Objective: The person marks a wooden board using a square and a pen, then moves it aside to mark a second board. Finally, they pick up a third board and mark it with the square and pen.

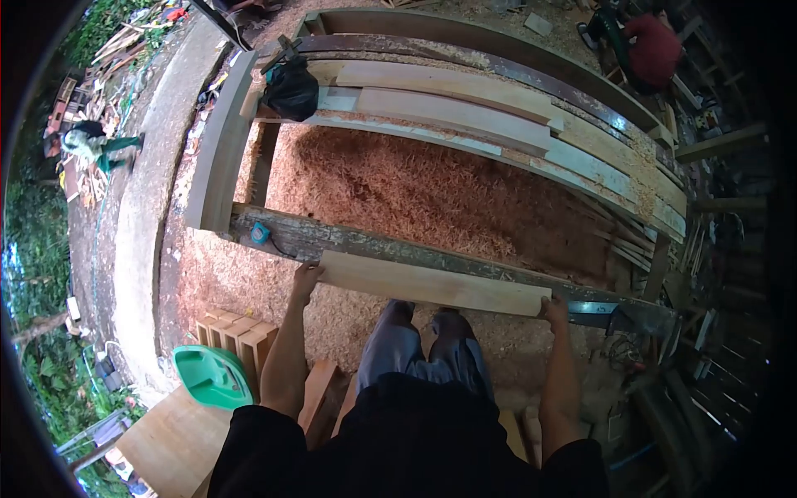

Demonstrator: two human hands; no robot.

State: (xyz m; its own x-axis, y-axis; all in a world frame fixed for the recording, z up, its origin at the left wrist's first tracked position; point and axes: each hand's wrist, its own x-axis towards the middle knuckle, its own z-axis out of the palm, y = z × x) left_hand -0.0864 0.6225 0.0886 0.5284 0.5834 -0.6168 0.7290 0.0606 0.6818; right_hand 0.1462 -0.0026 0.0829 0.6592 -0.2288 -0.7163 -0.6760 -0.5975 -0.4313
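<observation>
A pale wooden board [432,284] lies crosswise in front of my legs, held at both ends. My left hand [308,280] grips its left end, and my right hand [554,309] is closed on the right end. Just beyond the board runs a weathered beam [357,241], partly covered by it. On that beam, left of the board, is a small blue tape measure [260,233]. Close to my right hand lies a handsaw [591,308] with a bright blade and dark handle.
Several planks [448,112] rest on a bench frame across the shavings-covered floor [398,183]. A black bag [290,90] sits at its left end. A green basin [212,378] and stacked wood blocks [237,332] stand at lower left. One person [652,46] is at upper right, another [95,148] at far left.
</observation>
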